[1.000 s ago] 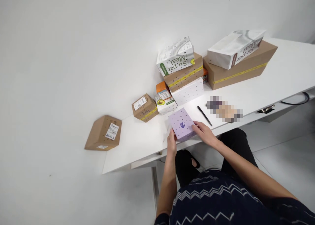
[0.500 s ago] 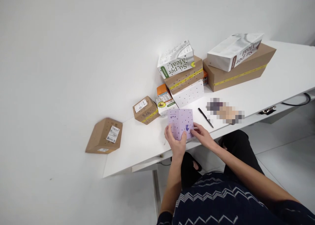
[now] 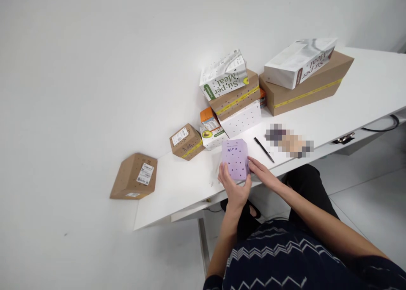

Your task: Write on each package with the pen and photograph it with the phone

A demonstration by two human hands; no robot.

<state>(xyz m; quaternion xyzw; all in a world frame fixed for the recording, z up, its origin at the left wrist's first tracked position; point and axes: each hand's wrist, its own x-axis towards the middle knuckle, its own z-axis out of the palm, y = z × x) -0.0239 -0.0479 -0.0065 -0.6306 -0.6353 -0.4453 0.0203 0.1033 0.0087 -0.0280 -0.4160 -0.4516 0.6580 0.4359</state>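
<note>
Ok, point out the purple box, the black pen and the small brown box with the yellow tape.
purple box (image 3: pixel 235 158), head view, on its dotted upper face.
black pen (image 3: pixel 264 149), head view, mid-shaft, on the white table.
small brown box (image 3: pixel 186 141), head view, on its top face beside the white label.

The lilac box has been tipped up, apparently onto its edge, between both hands.

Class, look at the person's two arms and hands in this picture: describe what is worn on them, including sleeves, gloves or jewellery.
Both hands are bare: no gloves on the left hand or the right hand, and no rings or watch can be made out. The forearms are uncovered. Cloth begins only near the body, a dark navy top with thin white zigzag lines.
</note>
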